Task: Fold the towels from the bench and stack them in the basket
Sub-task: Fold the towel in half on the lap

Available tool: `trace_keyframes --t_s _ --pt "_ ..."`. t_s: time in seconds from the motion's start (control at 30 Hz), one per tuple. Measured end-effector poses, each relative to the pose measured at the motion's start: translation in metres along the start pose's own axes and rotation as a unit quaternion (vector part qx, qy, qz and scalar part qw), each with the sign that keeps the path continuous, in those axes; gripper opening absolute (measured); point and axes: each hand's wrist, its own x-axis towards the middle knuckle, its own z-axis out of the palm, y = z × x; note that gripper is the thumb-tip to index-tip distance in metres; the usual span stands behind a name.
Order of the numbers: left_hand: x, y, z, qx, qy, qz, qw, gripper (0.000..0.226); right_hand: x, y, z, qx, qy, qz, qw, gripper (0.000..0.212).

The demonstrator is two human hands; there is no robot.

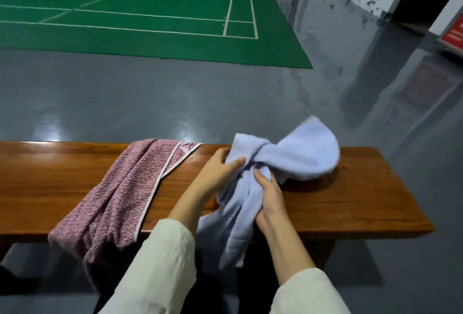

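Over the right half of the wooden surface (350,203), the left hand (220,171) and right hand (269,196) have their fingers clamped on a bunched light blue towel (288,160), apparently just gathering it, so it likely needs spreading flat before folding.

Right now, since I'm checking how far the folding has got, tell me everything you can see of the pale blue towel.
The pale blue towel looks like soft terry cloth, bunched and unfolded, with a dark stripe at its gathered middle. The left hand and right hand both grip it there. One end fans out above the wooden bench; the other hangs over its near edge.
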Motion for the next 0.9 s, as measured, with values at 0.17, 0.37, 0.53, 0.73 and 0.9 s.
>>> trace_keyframes --t_s 0.17,0.37,0.53,0.73,0.9 --pt "-0.022 -0.045 -0.010 0.109 -0.072 -0.057 0.990 0.028 -0.009 0.015 -0.002 -0.004 -0.023 -0.026 0.999 0.036" --pt "-0.023 -0.019 -0.039 0.084 0.161 0.099 0.978 0.011 -0.024 -0.010 0.017 -0.047 0.016 -0.124 0.991 0.031" --pt "-0.054 -0.015 -0.040 0.153 0.205 0.076 0.964 0.013 -0.047 0.001 0.019 -0.003 0.027 -0.087 0.996 0.031" --pt "-0.100 -0.046 0.007 0.141 0.075 0.067 0.985 0.034 -0.073 0.009 0.031 0.045 -0.014 0.010 0.999 0.010" --pt "-0.101 -0.039 -0.013 0.094 0.141 0.103 0.980 0.036 -0.077 -0.004 0.016 -0.263 0.033 -0.134 0.955 0.013"
